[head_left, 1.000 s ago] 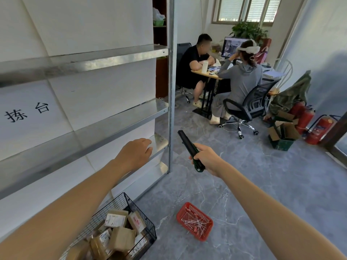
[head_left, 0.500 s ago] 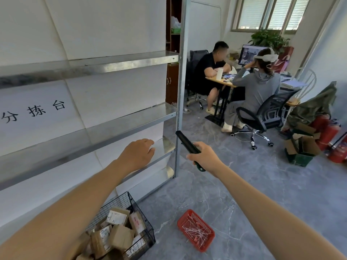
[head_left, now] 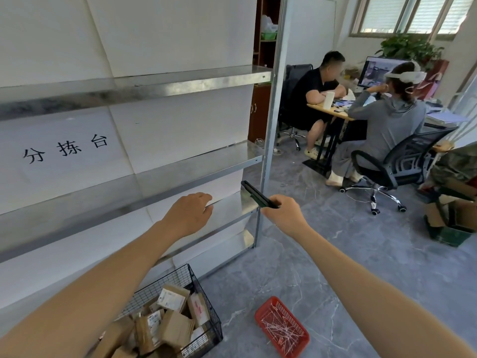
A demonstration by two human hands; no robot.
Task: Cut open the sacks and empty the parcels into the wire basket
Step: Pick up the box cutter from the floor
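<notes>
A black wire basket (head_left: 198, 288) stands on the floor at the bottom left, filled with several brown cardboard parcels (head_left: 170, 321). My right hand (head_left: 284, 215) grips a black and green cutter (head_left: 258, 196) that points up and left toward the shelf post. My left hand (head_left: 188, 213) hovers with loosely curled fingers in front of the lower metal shelf, holding nothing. No sack is in view.
A metal shelf rack (head_left: 180, 81) with a white sign fills the left. A red plastic tray (head_left: 281, 329) of thin white strips lies on the grey floor. Two people sit at a desk (head_left: 330, 112) on office chairs behind; cardboard boxes (head_left: 454, 215) sit at the right.
The view has swung left and nearer the rack. Both hands stay raised in front of the shelf; the cutter's tip now lies beside the shelf post.
</notes>
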